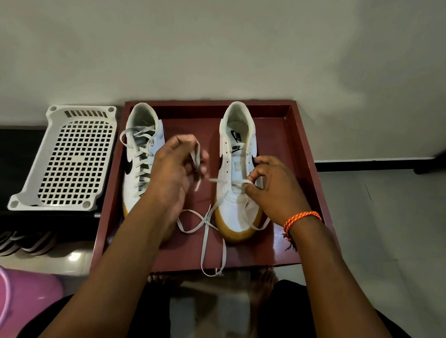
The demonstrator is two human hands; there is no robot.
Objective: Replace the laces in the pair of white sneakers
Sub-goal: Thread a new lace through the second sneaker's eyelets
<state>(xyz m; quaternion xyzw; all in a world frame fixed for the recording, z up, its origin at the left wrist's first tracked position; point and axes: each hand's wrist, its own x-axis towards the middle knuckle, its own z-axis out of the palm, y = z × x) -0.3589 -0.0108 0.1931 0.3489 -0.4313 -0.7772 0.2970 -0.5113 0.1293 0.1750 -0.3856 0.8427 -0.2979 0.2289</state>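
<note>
Head view: both sneakers are standing on a red tray (296,159), toes toward the person, so the eyelets are facing up and are easy to reach. The laced shoe (139,160) is sitting along the tray's left edge, already done or not yet undone; I cannot tell which. The other shoe (236,175) is standing near the middle, a little toward the far edge, with a lace (212,222) passing only through its lowest eyelets. The right hand (274,190) is pinching the lace over the tongue, probably to keep it flat while feeding it. The left hand (175,169) is curling round the other end and lifting it between the shoes, likely to pull the slack. The loose lace is trailing to the tray's near edge. A white basket (73,157) is lying outside the tray's left edge.
</note>
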